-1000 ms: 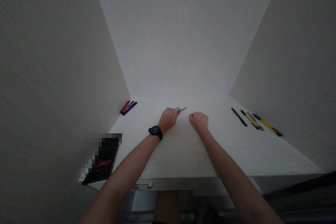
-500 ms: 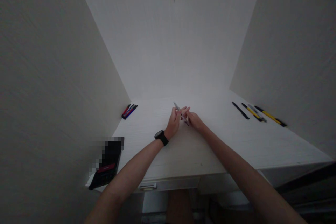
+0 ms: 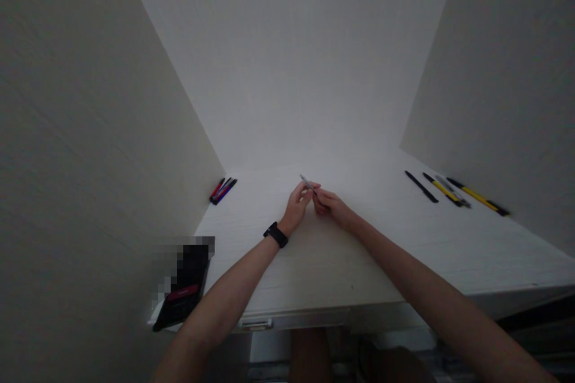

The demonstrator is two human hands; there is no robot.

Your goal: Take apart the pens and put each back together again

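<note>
Near the middle of the frame, the person's left hand (image 3: pixel 296 209) is curling its fingers and thumb into a pinch around a slim metal pen (image 3: pixel 307 183), whose thin grey tip is pointing away from the person and up the frame. The right hand (image 3: pixel 331 206) is reaching in from the other side, its fingers lying right against the left hand at the pen's lower end; whether they are closed on the barrel or only resting there cannot be told. A black wristwatch (image 3: pixel 275 234) with a matte strap is wrapping the left wrist. Both forearms are stretching over a white desk (image 3: pixel 341 269) with a faintly grained laminate surface and a metal drawer handle (image 3: pixel 255 324) on its front edge. At the upper left of the desk, a tight bundle of red, blue and black pens (image 3: pixel 223 191) is lying against the wall. Along the right side, a thin black pen (image 3: pixel 421 186), a yellow-and-black pen (image 3: pixel 444 190), a grey pen (image 3: pixel 451 191) and a longer yellow-and-black pen (image 3: pixel 476 196) are lying side by side, well apart from the hands. At the lower left, a black case (image 3: pixel 182 305) with a red stripe is sitting at the desk's corner, partly pixelated.
</note>
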